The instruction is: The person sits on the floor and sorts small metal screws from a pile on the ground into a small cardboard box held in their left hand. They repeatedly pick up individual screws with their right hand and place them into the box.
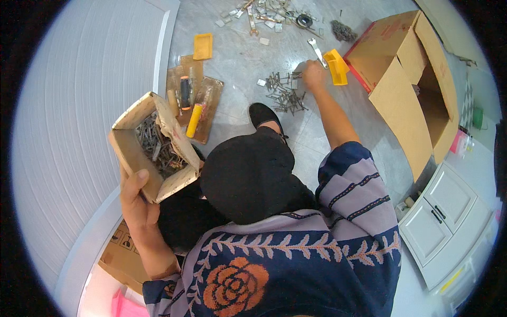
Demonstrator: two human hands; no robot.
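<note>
My left hand (136, 194) grips an open cardboard box (136, 158) by its near wall and holds it tilted above my lap. Inside lies a heap of grey and rusty nails or screws (156, 146). Out over the floor, my right hand (315, 76) has its fingers curled downward at the right edge of a loose pile of dark screws (287, 95). Its fingertips are hidden, so whether it pinches a screw does not show. Just beyond that hand lies a silver wrench (317, 51), with a yellow plastic tray (336, 67) to its right.
A large cardboard carton (396, 59) with open flaps stands at right. Left of the pile, a yellow roll (194, 121) and a black-and-orange cylinder (185, 93) rest on brown boards (210, 103). Mixed hardware (273, 14) and a yellow plastic piece (203, 46) lie farther off.
</note>
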